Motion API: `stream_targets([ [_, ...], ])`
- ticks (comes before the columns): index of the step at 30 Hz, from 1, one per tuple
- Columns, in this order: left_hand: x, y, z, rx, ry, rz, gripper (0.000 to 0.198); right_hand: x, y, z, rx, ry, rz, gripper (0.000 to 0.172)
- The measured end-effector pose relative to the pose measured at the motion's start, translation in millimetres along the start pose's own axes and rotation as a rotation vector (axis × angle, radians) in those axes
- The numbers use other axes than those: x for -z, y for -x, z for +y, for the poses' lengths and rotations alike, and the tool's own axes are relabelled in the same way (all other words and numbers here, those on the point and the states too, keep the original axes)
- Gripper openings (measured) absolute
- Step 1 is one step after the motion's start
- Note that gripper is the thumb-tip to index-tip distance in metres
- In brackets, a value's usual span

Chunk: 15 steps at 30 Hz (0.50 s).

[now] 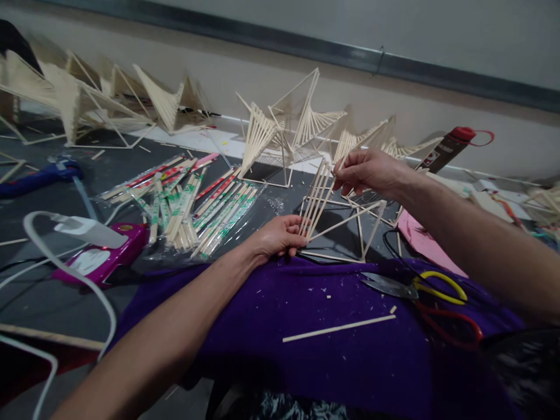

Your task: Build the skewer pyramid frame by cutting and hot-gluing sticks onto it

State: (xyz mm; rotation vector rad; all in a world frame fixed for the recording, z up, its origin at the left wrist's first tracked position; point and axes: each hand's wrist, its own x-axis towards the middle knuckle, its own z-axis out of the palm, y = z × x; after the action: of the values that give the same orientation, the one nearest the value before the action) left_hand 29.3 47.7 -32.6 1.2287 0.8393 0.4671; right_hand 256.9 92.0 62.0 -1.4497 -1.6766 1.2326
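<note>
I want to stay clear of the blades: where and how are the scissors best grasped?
Probably by the yellow loop and red loop, coming from the right: the scissors lie on purple cloth, blades pointing left, loops spread toward the right. The right hand suits that side, but it pinches a thin stick.

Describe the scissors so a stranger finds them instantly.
Start at the purple cloth in the foreground. Toward its right side lie the scissors, blades pointing left. One yellow handle and one red handle set them apart from the plain, pale wooden stick nearby.
</note>
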Motion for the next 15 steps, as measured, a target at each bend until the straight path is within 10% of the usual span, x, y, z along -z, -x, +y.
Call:
stream_targets([
  [15, 1.2, -1, 1, 0.033, -0.001, 0.018, 0.042, 0, -9, 3, 0.012, -0.055, 0.095, 0.011],
])
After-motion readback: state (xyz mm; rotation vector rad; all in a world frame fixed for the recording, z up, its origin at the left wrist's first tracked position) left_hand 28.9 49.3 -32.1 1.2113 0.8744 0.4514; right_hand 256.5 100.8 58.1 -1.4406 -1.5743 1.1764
